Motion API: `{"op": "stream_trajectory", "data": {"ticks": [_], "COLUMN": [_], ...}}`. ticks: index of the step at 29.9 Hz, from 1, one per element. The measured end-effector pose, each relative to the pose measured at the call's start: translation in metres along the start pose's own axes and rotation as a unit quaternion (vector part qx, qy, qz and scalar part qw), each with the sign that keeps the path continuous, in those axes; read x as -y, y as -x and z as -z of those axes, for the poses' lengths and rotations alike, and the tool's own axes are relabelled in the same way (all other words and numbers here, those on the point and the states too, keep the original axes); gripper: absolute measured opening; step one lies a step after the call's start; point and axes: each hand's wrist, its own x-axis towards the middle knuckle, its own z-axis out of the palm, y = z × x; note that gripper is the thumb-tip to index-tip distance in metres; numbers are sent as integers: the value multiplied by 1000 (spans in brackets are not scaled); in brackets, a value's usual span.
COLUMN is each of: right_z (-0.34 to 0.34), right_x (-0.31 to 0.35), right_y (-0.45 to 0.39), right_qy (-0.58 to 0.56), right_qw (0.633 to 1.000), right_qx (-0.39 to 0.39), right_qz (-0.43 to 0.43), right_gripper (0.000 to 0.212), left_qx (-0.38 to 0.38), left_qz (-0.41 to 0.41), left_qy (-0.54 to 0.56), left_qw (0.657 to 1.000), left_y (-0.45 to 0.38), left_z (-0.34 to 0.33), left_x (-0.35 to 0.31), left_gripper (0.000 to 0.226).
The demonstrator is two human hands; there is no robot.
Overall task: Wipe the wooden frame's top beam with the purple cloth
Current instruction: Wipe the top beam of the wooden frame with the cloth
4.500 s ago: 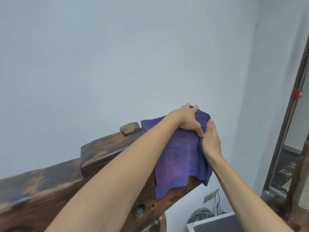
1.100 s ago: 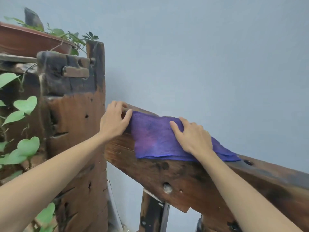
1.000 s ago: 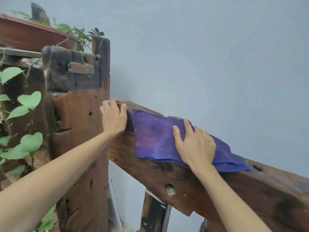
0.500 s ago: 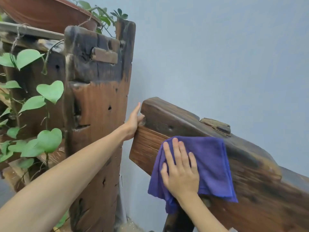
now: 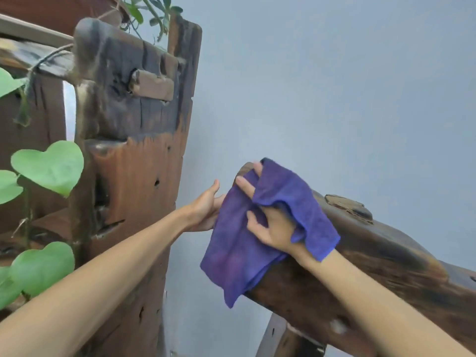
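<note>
The dark wooden top beam point(image 5: 373, 256) slopes down from its left end toward the lower right. The purple cloth point(image 5: 239, 243) is draped over that left end and hangs down its face. My right hand point(image 5: 268, 220) presses on the cloth with fingers spread, a fold of cloth lying over its back. My left hand point(image 5: 206, 210) reaches in from the left and holds the cloth's left edge at the beam's end.
A tall weathered wooden post point(image 5: 134, 150) stands just left of the beam's end. Green heart-shaped leaves point(image 5: 49, 166) hang at the far left, with a brown planter point(image 5: 51, 11) above. A pale blue wall point(image 5: 334, 86) lies behind. A wooden support point(image 5: 286, 336) stands under the beam.
My right hand has pushed the cloth up and left onto the beam's end. A fold now covers its back. My left hand has gone from gripping the beam's end to holding the cloth's edge.
</note>
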Motion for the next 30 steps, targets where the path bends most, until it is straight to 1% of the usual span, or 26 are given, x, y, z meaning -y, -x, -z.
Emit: {"op": "stream_trajectory", "data": {"ticks": [1, 2, 3, 4, 5, 6, 7, 9, 12, 14, 16, 18, 19, 21, 22, 23, 24, 25, 26, 27, 28, 29, 30], "right_z": [24, 47, 71, 76, 81, 82, 81, 86, 84, 78, 64, 48, 39, 27, 23, 17, 10, -2, -13, -25, -40, -55, -69], "right_x": [10, 13, 14, 7, 3, 0, -4, -4, 6, 24, 53, 78, 89, 107, 114, 117, 119, 116, 115, 113, 112, 106, 100], "right_y": [3, 6, 9, 8, 8, 8, 5, -9, -32, -47, -65, -79, -84, -88, -89, -91, -93, -96, -96, -96, -95, -90, -86], "right_qy": [21, 58, 89, 124, 146, 130, 122, 90, 43, 35, 59, 135, 203, 360, 420, 474, 515, 562, 612, 657, 683, 692, 679], "right_qw": [997, 986, 978, 975, 977, 980, 981, 986, 988, 988, 990, 985, 975, 930, 904, 876, 849, 815, 773, 730, 698, 683, 690], "right_qx": [-68, -155, -190, -177, -123, -61, -28, 3, 48, 54, 50, 49, 56, 58, 71, 89, 105, 124, 151, 177, 208, 231, 250], "right_qz": [21, 21, 0, -48, -99, -141, -146, -140, -143, -143, -114, -92, -75, -32, -28, -34, -51, -64, -69, -65, -50, -27, 10], "right_gripper": [44, 43, 42, 45, 50, 55, 59, 62, 55, 56, 61, 62, 58, 41, 35, 34, 37, 41, 44, 46, 45, 44, 45], "left_qx": [-5, -18, -31, -43, -48, -53, -63, -68, -50, -60, -106, -150, -164, -171, -188, -206, -221, -235, -249, -262, -266, -268, -265], "left_qz": [-10, -24, -45, -65, -61, -51, -52, -54, -43, -39, -51, -66, -63, -48, -34, -20, -5, 9, 17, 18, 12, 4, -4], "left_qy": [11, 17, 11, 8, 23, 45, 62, 90, 143, 191, 274, 373, 416, 474, 475, 471, 452, 437, 416, 396, 370, 343, 316], "left_qw": [1000, 999, 998, 997, 997, 996, 995, 992, 988, 979, 954, 913, 892, 863, 859, 858, 864, 868, 874, 880, 890, 900, 911], "left_y": [-2, -8, -11, -13, -12, -12, -11, -15, -16, -18, -17, -11, -8, 3, 9, 14, 19, 25, 30, 36, 42, 44, 46], "left_z": [-2, -1, -3, -7, -11, -15, -17, -14, -15, -18, -12, -5, 1, 8, 12, 16, 19, 23, 27, 32, 39, 47, 56], "left_x": [5, 13, 20, 27, 33, 35, 36, 43, 48, 54, 63, 75, 83, 100, 106, 112, 118, 122, 125, 124, 122, 121, 118], "left_gripper": [77, 68, 60, 56, 55, 56, 57, 64, 79, 84, 81, 78, 79, 80, 79, 78, 80, 82, 83, 84, 85, 86, 86]}}
